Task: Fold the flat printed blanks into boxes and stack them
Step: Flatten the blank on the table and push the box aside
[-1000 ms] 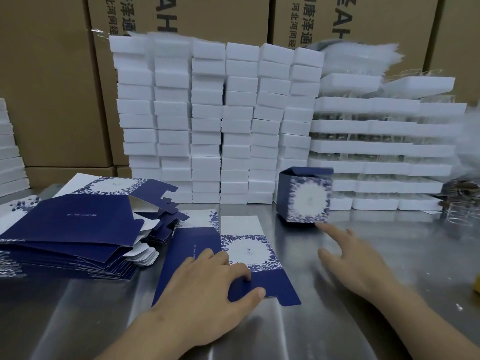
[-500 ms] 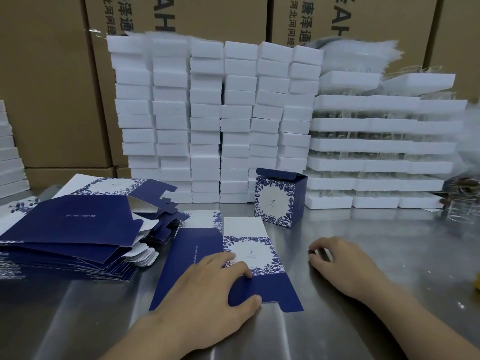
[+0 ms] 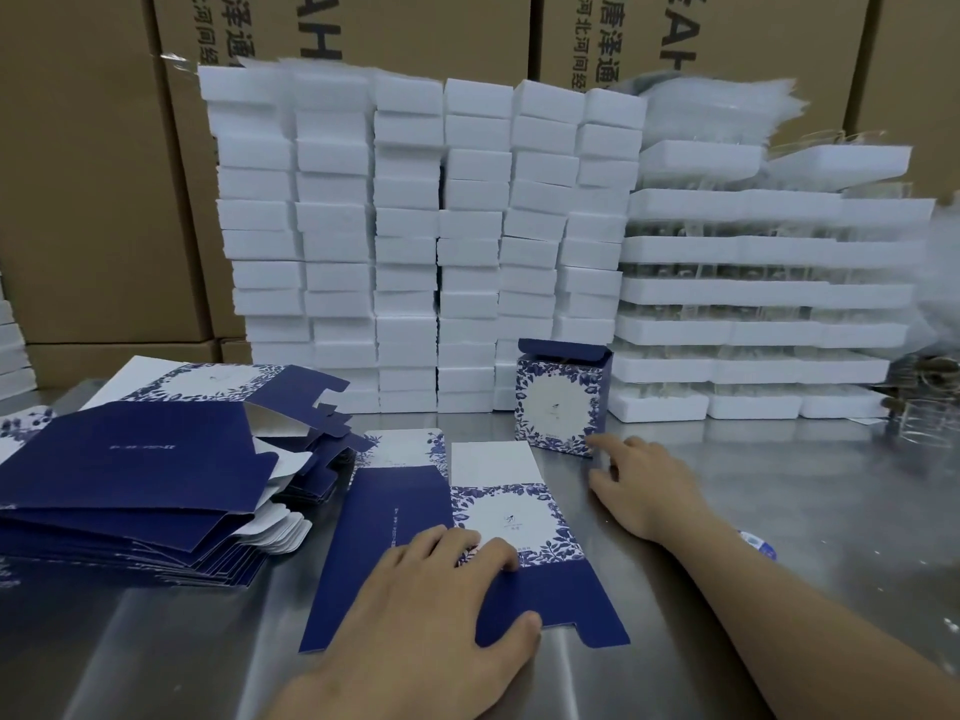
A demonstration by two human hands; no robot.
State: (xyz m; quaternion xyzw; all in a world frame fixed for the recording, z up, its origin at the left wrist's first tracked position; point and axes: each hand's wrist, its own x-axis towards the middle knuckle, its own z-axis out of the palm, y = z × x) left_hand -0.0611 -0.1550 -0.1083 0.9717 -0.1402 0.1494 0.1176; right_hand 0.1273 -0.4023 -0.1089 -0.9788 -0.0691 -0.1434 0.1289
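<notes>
Steel table (image 3: 789, 511): left hand (image 3: 431, 605) flat on blank (image 3: 400, 511); right hand (image 3: 649, 491) (fingers loose) touches folded box (image 3: 561, 402).

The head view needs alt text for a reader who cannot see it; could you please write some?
A person's left hand presses a blue printed blank flat on a steel table, while the right hand rests beside a folded box. A pile of blanks lies at left; white foam blocks are stacked behind.

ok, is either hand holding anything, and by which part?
Nothing is gripped. The left hand lies flat on the lower half of the flat blank. The right hand is open, fingertips at the lower right corner of the folded box; contact unclear.
</notes>
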